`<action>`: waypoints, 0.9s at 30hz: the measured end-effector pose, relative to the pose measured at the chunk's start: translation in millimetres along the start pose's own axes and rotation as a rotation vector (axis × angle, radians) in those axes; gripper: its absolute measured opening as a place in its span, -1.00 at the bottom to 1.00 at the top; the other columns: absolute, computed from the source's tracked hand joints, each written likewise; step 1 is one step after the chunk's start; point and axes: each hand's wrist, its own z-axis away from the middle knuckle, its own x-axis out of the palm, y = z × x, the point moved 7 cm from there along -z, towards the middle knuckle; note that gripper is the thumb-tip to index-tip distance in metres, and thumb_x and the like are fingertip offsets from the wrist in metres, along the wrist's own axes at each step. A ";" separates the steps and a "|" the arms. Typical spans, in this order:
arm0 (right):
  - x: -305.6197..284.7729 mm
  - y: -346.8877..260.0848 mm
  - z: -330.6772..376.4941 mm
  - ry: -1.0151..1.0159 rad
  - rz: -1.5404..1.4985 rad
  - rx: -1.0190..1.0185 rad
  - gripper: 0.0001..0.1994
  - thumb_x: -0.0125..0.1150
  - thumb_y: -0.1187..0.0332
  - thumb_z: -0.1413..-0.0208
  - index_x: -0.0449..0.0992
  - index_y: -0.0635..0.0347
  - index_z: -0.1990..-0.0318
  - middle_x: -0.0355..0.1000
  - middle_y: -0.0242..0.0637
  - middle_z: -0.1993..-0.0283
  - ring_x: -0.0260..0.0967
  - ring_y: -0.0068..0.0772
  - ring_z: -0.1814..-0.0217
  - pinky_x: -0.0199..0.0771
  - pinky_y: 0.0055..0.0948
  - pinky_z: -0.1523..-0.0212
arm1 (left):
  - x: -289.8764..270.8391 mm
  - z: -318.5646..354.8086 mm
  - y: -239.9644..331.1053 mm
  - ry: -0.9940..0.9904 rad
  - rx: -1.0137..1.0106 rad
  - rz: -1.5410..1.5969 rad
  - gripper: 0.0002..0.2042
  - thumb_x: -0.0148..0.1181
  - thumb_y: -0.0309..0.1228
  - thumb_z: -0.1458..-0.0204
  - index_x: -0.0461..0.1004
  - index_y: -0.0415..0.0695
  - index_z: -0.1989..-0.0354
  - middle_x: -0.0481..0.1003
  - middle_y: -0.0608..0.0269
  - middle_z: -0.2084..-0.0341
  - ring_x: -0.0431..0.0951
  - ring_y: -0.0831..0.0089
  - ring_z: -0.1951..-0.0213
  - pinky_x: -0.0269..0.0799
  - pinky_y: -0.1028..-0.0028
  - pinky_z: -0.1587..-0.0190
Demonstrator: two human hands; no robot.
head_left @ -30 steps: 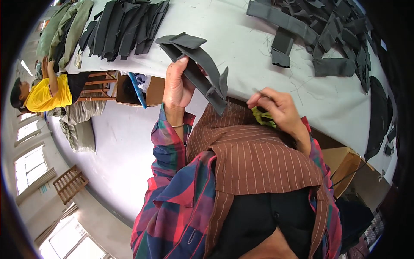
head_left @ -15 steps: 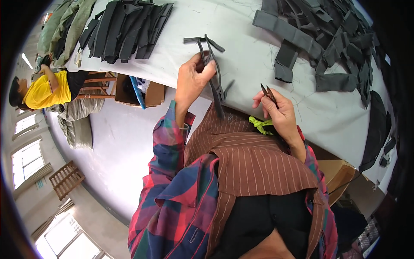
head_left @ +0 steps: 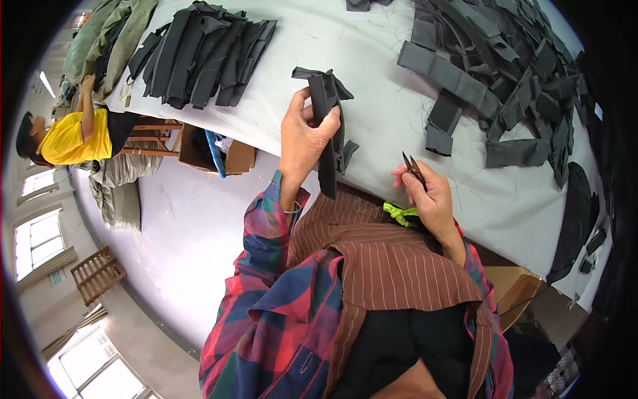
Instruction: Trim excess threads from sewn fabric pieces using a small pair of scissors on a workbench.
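My left hand (head_left: 304, 133) is closed around dark grey fabric strips (head_left: 326, 159) at the table's near edge. The strips hang lengthwise between thumb and fingers, with loose ends at the top and one end dropping past the edge. To the right, my right hand (head_left: 428, 197) grips a small pair of dark thread snips (head_left: 413, 170), blades pointing up and away. The blades are slightly apart and touch no fabric. A gap of table lies between the two hands.
A row of dark strips (head_left: 203, 56) lies at the far left of the white table (head_left: 359, 139). Loose grey pieces (head_left: 505, 86) are heaped at the right. Beyond the left edge stand a cardboard box (head_left: 239, 158) and a person in a yellow top (head_left: 80, 138).
The strips in my left hand have turned, so a broader face shows now. My right hand still holds the snips in nearly the same pose. The view has shifted slightly.
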 end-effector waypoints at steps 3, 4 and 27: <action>0.1 1.7 -0.4 -0.011 0.039 0.028 -0.84 0.03 0.38 -0.21 0.50 0.25 0.20 0.40 -0.45 0.52 0.13 -0.73 0.57 0.15 -0.65 0.54 | -2.7 -1.7 -2.8 0.060 0.049 -0.039 -0.52 0.25 -0.40 0.08 0.28 -0.33 -0.02 0.54 0.21 0.55 0.48 0.60 0.54 0.42 0.56 0.44; -0.5 1.5 -0.5 -0.002 0.061 -0.013 -0.84 0.03 0.40 -0.20 0.50 0.25 0.18 0.41 -0.44 0.49 0.14 -0.72 0.55 0.17 -0.63 0.52 | -3.6 -1.1 0.1 0.087 0.080 -0.082 -0.51 0.27 -0.40 0.10 0.29 -0.32 -0.02 0.53 0.20 0.56 0.48 0.59 0.54 0.42 0.55 0.43; -7.2 -87.9 -25.1 0.482 0.851 -0.563 -0.82 0.29 0.41 0.07 0.59 0.01 0.25 0.36 -0.43 0.50 0.25 -0.33 0.50 0.23 -0.40 0.47 | 29.8 39.3 32.2 0.001 0.212 -0.470 -0.54 0.29 -0.47 0.16 0.37 -0.29 0.01 0.55 0.06 0.43 0.58 0.40 0.39 0.46 0.48 0.28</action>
